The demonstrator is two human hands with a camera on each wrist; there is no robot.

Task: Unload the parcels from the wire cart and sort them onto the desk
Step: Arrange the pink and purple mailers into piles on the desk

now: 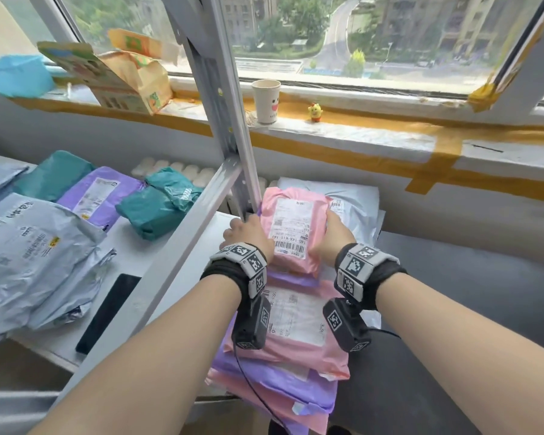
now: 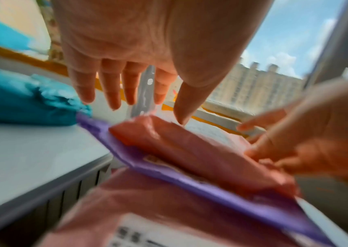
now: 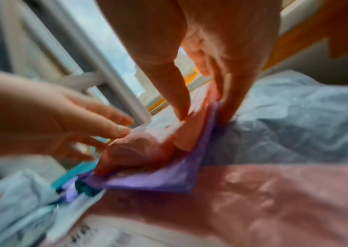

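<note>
Here, right hand point(image 1: 333, 233) pinching pink parcel point(image 1: 291, 229) at centre frame, left hand point(image 1: 248, 233) spread alongside; one-sided hold risking slippage onto pile point(image 1: 296, 356).

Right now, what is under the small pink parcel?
A purple parcel lies directly under the small pink parcel, atop a larger pink parcel. Lower layers are mostly covered.

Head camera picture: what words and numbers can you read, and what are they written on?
"14A-K11": on the white label of the top pink parcel, upside down, beside a barcode.
Rest of that label: too small to read.
Labels on the grey parcel, purple parcel and teal parcel: too small or blurred.
Paper cup: a drawn face; its tiny print is unreadable.
Wrist views: too blurred to read.
</note>
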